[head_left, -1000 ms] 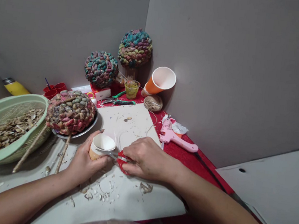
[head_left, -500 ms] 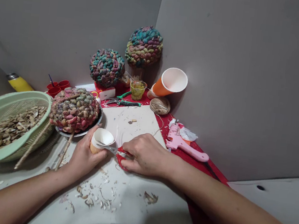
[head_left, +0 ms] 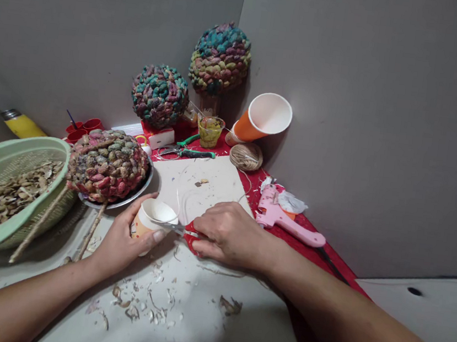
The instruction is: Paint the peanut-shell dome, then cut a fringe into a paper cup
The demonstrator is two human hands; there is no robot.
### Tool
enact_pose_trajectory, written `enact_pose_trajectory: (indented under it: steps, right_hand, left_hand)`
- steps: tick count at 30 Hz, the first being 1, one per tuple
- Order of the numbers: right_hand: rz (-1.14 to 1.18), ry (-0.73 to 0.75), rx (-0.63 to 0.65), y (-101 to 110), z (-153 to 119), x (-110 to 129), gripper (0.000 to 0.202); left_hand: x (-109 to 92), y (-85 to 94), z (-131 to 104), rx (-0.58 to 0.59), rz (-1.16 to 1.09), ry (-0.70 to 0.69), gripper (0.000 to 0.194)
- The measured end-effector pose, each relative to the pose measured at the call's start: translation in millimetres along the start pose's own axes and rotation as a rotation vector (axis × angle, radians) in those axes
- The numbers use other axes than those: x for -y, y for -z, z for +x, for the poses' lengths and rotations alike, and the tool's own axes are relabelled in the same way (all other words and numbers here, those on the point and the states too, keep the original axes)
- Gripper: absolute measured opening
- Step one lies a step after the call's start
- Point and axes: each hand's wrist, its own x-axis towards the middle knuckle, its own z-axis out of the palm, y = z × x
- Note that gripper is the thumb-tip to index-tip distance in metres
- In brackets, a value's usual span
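My left hand point(head_left: 126, 239) is wrapped round a small paper cup point(head_left: 148, 222), white inside with an orange pattern outside, its mouth tilted up toward me. In my right hand point(head_left: 231, 235) are red-handled scissors point(head_left: 191, 237), gripped by the loops. Their blades reach over the cup's right rim, one of them inside the cup. A thin pale strip point(head_left: 179, 195) curls up beside the rim. Both hands are above a white board point(head_left: 203, 312) strewn with shell scraps point(head_left: 157, 309). My right fingertips are partly hidden behind the handles.
On the left stand a green basket point(head_left: 46, 215) of shells and a bowl point(head_left: 148, 183) bearing a colourful shell ball point(head_left: 108, 167) with sticks. Behind are two more balls point(head_left: 221, 59), pliers point(head_left: 197, 154), twine point(head_left: 247, 156) and an orange cup point(head_left: 266, 117). A pink glue gun point(head_left: 284, 219) lies right.
The cup has turned in my left hand, showing more of its patterned side. The scissors remain at its rim in my right hand. The whole view has shifted slightly.
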Motion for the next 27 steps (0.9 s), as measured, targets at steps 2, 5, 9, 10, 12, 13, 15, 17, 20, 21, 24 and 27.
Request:
enact_pose_trajectory:
  steps: [2,5,9,10,12,13,15,17,20,21,24,27]
  right_hand:
    - [0.036,-0.013,0.001,0.4,0.1,1.9,0.023]
    - [0.081,-0.044,-0.004,-1.6,0.6,5.1,0.021]
    - [0.086,-0.055,-0.029,-5.5,0.7,7.0,0.021]
    - [0.081,-0.049,-0.036,-6.2,0.3,6.8,0.023]
    - [0.067,-0.025,-0.049,-6.9,-0.7,5.6,0.025]
    - [0.060,-0.012,-0.049,-6.9,-1.3,4.7,0.027]
    - [0.045,-0.001,-0.038,-6.5,-2.4,2.9,0.028]
    - [0.039,-0.003,-0.017,-5.3,-2.9,1.6,0.029]
    - [0.063,-0.012,0.009,-2.7,-1.8,1.5,0.027]
    - [0.077,-0.014,0.012,-1.8,-1.1,2.0,0.026]
    - [0.108,-0.028,0.010,0.5,0.6,4.0,0.023]
    - [0.118,-0.047,0.014,0.6,0.8,6.1,0.020]
  left_hand:
    - [-2.0,-1.4,-0.1,0.012,-0.031,0.034,0.076]
    - [-4.0,-4.7,-1.9,-0.025,-0.035,0.018,0.070]
    - [-3.9,-7.2,-3.7,-0.029,-0.026,0.005,0.066]
    - [-3.5,-7.4,-3.7,-0.031,-0.028,0.006,0.065]
    - [-2.5,-7.5,-3.4,-0.035,-0.031,0.008,0.065]
    - [-2.1,-7.4,-3.1,-0.036,-0.033,0.009,0.065]
    - [-1.6,-7.0,-2.8,-0.036,-0.035,0.015,0.066]
    - [-1.5,-6.6,-2.8,-0.048,-0.035,0.013,0.066]
    - [-1.8,-6.0,-3.3,-0.060,-0.030,-0.001,0.065]
    - [-2.1,-5.9,-3.5,-0.064,-0.025,-0.004,0.065]
    - [-3.2,-5.7,-4.2,-0.072,-0.007,-0.009,0.066]
    - [-4.2,-6.2,-4.8,-0.070,0.019,-0.034,0.065]
